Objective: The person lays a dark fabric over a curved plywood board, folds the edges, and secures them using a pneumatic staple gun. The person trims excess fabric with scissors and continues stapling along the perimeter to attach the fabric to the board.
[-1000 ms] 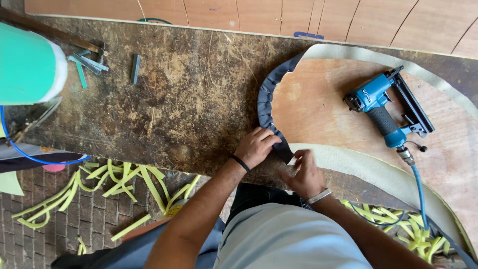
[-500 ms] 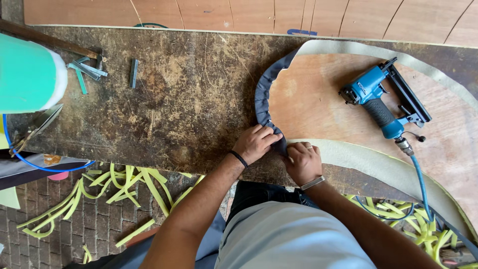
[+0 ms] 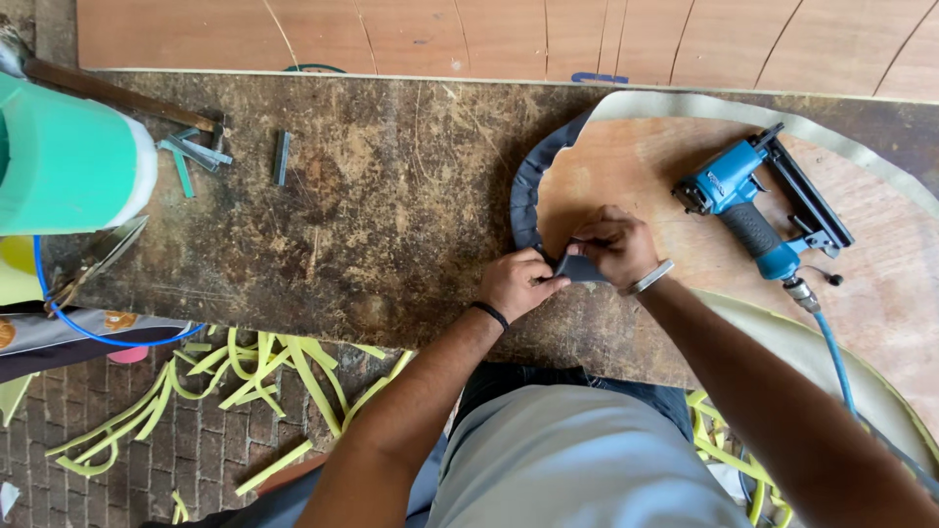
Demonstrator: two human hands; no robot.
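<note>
A round plywood panel (image 3: pixel 626 171) lies on the scarred workbench (image 3: pixel 372 215). A dark grey fabric strip (image 3: pixel 528 181) wraps the panel's left edge. My left hand (image 3: pixel 516 282) pinches the strip at the panel's lower left rim. My right hand (image 3: pixel 611 244) grips the same strip's folded end just to the right, on top of the panel. A pale beige fabric band (image 3: pixel 704 106) runs around the panel's far and right edge. A blue pneumatic stapler (image 3: pixel 753 210) rests on the panel, right of my right hand.
A teal cylinder (image 3: pixel 68 166) stands at the bench's left end, with scissors (image 3: pixel 93 259) and a blue hose (image 3: pixel 88 328) below it. Staple strips (image 3: pixel 282 156) lie on the bench. Yellow-green foam offcuts (image 3: pixel 225 381) litter the brick floor. Wooden boards (image 3: pixel 489 34) stand behind.
Both hands have moved up from the bench's near edge onto the panel's rim. My right hand now lies over the panel, gripping the strip's end.
</note>
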